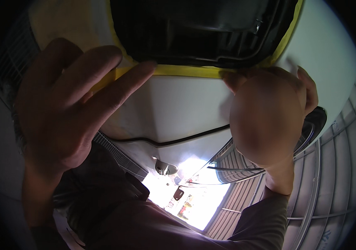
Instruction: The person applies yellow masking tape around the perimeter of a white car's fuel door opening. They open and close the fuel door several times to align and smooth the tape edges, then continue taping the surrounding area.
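Yellow masking tape edges a dark opening in a white vehicle body panel. My left hand reaches up at the left with its fingers apart. One of its fingertips rests on the tape near the opening's lower left corner. At the lower right corner, my right hand is bent over the tape, its back toward me. The right thumb tip lies against the tape; the other fingers curl, and their tips are mostly hidden behind the hand.
A black trim strip crosses the panel below the tape. Lower down are a window and a side mirror. Ribbed metal walling curves along the right, and bright daylight comes through an opening at the bottom. A dark grille stands at the left.
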The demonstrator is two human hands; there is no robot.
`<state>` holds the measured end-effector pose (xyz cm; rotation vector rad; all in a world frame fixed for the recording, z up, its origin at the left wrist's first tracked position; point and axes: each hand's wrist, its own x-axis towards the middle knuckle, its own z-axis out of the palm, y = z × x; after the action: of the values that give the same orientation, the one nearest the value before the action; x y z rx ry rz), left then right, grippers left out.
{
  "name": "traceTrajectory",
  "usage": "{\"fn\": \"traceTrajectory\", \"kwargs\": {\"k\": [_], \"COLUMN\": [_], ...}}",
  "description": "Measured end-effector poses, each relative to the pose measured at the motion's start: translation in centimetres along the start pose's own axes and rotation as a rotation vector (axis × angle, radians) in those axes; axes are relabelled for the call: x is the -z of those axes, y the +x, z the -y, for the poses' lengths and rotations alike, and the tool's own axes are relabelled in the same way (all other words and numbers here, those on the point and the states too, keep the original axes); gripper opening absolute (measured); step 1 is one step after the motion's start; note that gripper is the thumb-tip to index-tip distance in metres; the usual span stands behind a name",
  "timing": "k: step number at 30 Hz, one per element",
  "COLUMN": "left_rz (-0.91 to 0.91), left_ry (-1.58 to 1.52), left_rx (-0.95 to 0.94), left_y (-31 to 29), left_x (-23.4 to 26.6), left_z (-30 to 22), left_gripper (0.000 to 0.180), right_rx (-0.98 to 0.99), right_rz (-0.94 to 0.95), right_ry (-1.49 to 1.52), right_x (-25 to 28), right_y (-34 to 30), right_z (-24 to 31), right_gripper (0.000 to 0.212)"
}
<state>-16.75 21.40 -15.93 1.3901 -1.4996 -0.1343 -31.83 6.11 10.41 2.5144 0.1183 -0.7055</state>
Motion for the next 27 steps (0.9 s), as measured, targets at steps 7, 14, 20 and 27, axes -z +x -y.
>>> {"fn": "traceTrajectory", "kwargs": {"k": [7,14,20,27], "left_rz": [-0.032,-0.051,-0.08,-0.1], "left_ry": [-0.015,-0.021,-0.037,-0.033], "left_rx": [-0.007,-0.01,-0.004,0.005], "left_y": [-0.3,-0.4,-0.3,-0.4], "left_x": [-0.4,-0.9,-1.2,-1.4], "left_z": [0.2,0.2,0.3,0.2], "left_gripper": [0.051,0.05,0.048,0.047], "right_rx": [0.006,-0.139,-0.178,-0.182], "right_rz": [-0.032,0.042,0.033,0.003], "right_ry": [-0.114,0.06,0.091,0.149], "right_x": [-0.6,0.7,0.4,-0.4], "right_y": [0.2,1.2,1.2,1.6], "right_z": [0.3,1.7,2.5,3.2], "right_gripper": [0.064,0.043,0.041,0.038]}}
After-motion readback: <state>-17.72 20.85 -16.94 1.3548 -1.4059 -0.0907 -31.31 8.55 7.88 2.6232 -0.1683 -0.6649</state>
